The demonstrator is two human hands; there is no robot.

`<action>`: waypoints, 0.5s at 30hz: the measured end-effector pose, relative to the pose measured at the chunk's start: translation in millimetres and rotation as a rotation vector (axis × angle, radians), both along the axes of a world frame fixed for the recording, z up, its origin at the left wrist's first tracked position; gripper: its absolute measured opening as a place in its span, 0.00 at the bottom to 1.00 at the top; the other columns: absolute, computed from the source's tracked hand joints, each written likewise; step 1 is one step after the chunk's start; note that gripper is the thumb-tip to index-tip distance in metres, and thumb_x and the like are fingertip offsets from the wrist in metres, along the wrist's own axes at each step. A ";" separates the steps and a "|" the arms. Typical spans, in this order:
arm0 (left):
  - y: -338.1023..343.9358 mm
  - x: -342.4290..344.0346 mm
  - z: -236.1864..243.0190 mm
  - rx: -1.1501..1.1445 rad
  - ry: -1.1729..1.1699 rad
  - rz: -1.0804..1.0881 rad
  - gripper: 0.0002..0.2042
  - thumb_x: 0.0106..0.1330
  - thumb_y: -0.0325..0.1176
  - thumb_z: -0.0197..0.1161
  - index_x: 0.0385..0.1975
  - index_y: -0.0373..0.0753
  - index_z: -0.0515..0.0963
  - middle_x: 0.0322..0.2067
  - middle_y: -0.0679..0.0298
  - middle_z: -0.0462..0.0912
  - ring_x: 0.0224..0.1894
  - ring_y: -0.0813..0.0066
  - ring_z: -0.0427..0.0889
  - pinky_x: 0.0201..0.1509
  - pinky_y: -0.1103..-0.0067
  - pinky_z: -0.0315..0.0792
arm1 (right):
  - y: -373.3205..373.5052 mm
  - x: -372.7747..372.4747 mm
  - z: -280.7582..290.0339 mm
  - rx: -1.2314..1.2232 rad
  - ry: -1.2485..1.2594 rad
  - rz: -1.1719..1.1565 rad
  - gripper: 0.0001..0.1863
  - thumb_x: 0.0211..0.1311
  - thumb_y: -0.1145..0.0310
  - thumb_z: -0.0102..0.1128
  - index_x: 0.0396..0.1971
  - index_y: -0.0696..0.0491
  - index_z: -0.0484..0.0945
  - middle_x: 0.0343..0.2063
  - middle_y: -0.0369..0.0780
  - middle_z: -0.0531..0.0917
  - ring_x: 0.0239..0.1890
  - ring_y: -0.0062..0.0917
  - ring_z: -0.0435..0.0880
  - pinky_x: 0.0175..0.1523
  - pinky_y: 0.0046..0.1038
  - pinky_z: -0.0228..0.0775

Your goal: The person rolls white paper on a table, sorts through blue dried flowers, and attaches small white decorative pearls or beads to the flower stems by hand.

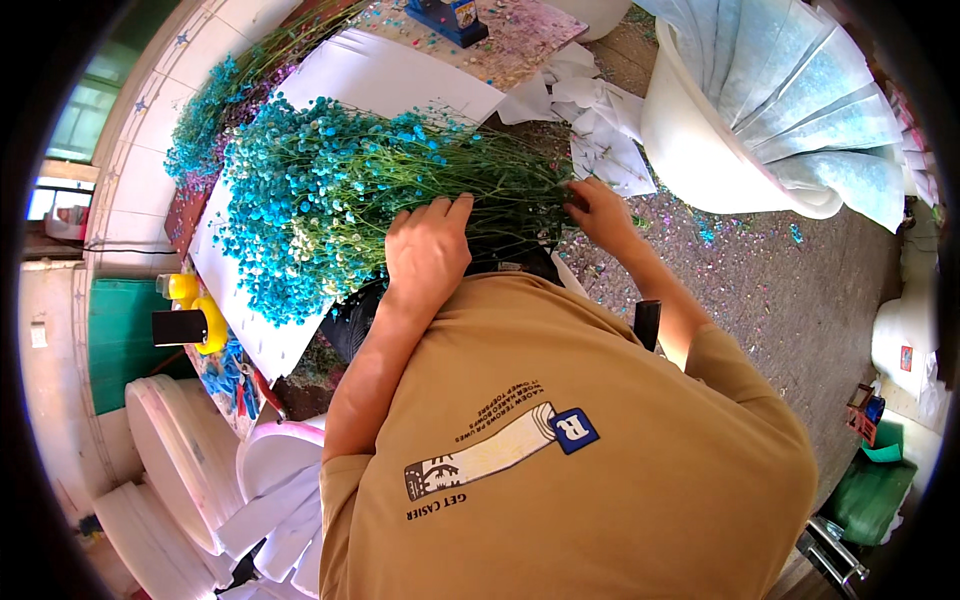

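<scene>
A large bunch of dyed blue baby's breath [300, 200], with some white sprigs and long green stems, lies across my lap and white paper [390, 70]. My left hand [428, 240] rests over the middle of the bunch, fingers curled on the stems. My right hand [598, 210] is at the stem ends to the right, thumb and fingers closed on stems. A second bunch of blue and purple flowers [200, 140] lies behind at the upper left.
Yellow bottles [210, 322] sit at the left. A white tub [700, 140] with pleated sheet stands upper right. White round containers [180, 460] are lower left. A blue tool [450, 25] sits on a board at the back. Petals and paper scraps litter the floor [760, 290].
</scene>
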State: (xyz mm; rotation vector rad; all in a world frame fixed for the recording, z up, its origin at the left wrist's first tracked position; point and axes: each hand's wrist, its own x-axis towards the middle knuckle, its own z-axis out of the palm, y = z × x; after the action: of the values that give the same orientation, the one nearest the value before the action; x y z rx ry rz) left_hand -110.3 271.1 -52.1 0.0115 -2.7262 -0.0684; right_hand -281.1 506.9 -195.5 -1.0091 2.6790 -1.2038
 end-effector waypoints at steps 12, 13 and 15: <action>-1.3 -10.6 -5.7 0.093 0.164 -0.099 0.12 0.52 0.20 0.57 0.37 0.39 0.80 0.37 0.62 0.84 0.38 0.62 0.83 0.41 0.69 0.77 | -10.8 6.7 3.4 -0.076 0.228 0.044 0.10 0.60 0.65 0.69 0.39 0.50 0.80 0.32 0.39 0.79 0.32 0.39 0.83 0.34 0.38 0.74; -1.5 -10.3 -6.0 0.094 0.163 -0.098 0.12 0.52 0.20 0.57 0.37 0.39 0.80 0.37 0.62 0.84 0.38 0.62 0.83 0.41 0.69 0.77 | -11.6 7.3 4.2 -0.069 0.247 0.045 0.10 0.59 0.66 0.69 0.39 0.50 0.80 0.31 0.39 0.79 0.32 0.39 0.83 0.34 0.38 0.74; -1.9 -9.1 -6.3 0.118 0.165 -0.101 0.13 0.52 0.19 0.57 0.38 0.38 0.80 0.38 0.61 0.85 0.39 0.61 0.83 0.42 0.68 0.78 | -12.8 6.8 6.7 -0.062 0.266 0.048 0.10 0.58 0.67 0.69 0.38 0.50 0.80 0.31 0.39 0.79 0.33 0.39 0.83 0.34 0.38 0.75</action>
State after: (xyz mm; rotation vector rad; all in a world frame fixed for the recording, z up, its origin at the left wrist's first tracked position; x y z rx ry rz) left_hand -119.4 269.3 -58.4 -0.0938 -2.5526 -0.2476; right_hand -274.4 494.2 -188.7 -1.3220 2.8055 -1.2310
